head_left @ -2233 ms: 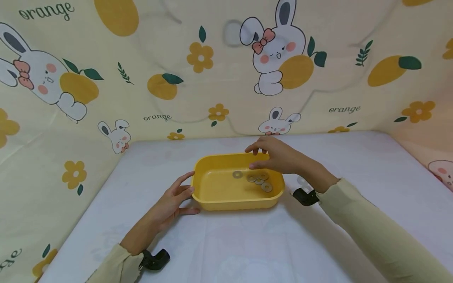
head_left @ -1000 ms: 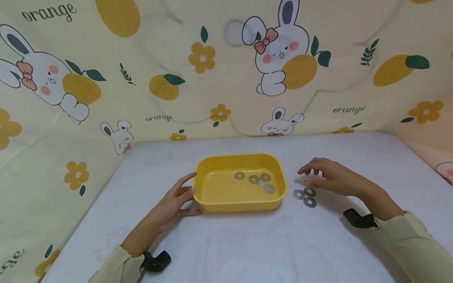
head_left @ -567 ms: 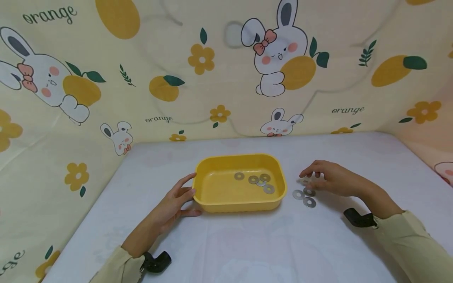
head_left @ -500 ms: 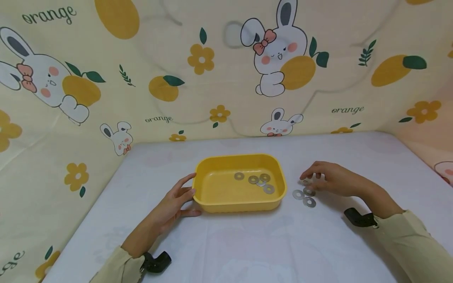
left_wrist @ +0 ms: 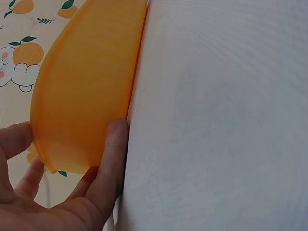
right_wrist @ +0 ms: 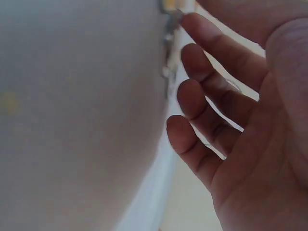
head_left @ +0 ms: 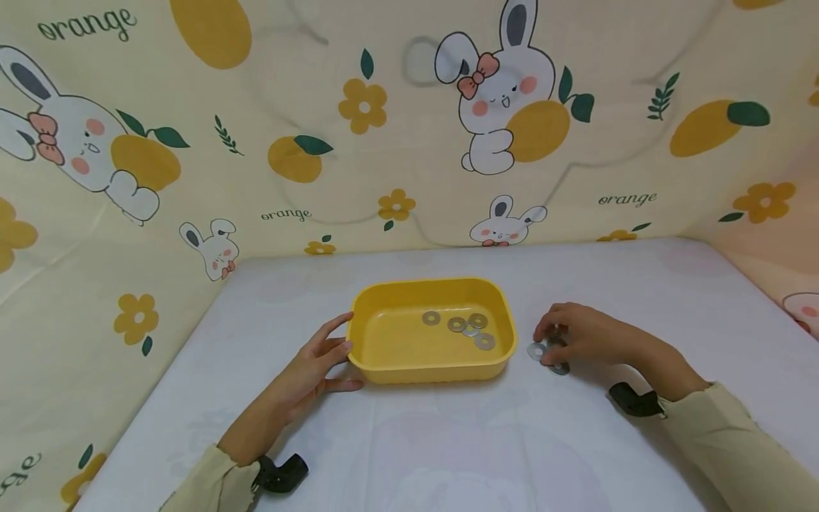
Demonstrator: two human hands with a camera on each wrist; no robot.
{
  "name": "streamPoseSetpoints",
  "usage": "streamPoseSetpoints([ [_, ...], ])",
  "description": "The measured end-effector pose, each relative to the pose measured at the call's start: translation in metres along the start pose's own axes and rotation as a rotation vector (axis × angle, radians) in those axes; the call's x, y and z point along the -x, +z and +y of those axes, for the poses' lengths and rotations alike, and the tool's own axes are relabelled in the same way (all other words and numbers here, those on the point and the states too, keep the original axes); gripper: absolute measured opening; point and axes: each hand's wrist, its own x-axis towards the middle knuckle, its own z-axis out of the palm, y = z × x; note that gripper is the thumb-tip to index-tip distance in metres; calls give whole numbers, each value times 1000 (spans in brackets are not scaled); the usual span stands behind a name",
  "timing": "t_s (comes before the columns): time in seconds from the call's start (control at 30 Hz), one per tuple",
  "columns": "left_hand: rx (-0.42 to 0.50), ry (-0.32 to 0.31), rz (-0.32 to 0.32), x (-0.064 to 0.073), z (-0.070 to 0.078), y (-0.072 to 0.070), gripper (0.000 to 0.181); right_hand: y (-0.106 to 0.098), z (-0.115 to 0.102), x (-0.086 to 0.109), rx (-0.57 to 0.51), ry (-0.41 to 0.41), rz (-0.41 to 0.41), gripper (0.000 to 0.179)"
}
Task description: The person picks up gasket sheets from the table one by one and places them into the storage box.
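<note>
A shallow yellow plastic tray (head_left: pixel 397 355) stands on the white table. Several flat metal washers (head_left: pixel 485 341) lie inside, toward its right side. My left hand (head_left: pixel 307 377) touches the tray's left end with spread fingers; in the left wrist view the thumb (left_wrist: pixel 115 149) lies low along the wall and another fingertip meets the rim. Right of the tray, my right hand (head_left: pixel 591 334) is lowered over a small cluster of washers (head_left: pixel 537 351) on the table. Its thumb and index finger are bent down at them and partly cover them. In the right wrist view its fingertips (right_wrist: pixel 192 98) are loosely bent; the washers are blurred.
The white cloth-covered table (head_left: pixel 441 441) extends around the tray. A cream backdrop (head_left: pixel 358 163) printed with rabbits and oranges rises behind and at both sides. Black wrist cameras (head_left: pixel 281 473) sit at both cuffs.
My right hand has gone from above the tray's right side to the washers on the table, then lowered and come slightly nearer over them. The left hand has stayed on the tray.
</note>
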Motion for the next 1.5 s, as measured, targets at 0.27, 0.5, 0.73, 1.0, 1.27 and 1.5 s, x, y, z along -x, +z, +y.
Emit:
streamPoseSetpoints([
  [0.27, 1, -2, 2, -1, 2, 2, 55, 5, 0, -2, 24, -26, 7, 25],
  [0.5, -10, 5, -11, -1, 2, 1, 55, 7, 1, -4, 38, -5, 32, 24],
  [0.73, -2, 0, -13, 0, 2, 0, 56, 7, -4, -3, 139, -52, 43, 17],
  [1.0, 1, -2, -19, 1, 2, 0, 56, 10, -9, -2, 164, -18, 57, 17],
  [1.27, 3, -4, -14, 2, 0, -1, 56, 11, -11, -2, 171, 20, 43, 24],
  [1.5, 0, -3, -11, 0, 0, -1, 56, 9, -15, 0, 171, 7, 8, 25],
])
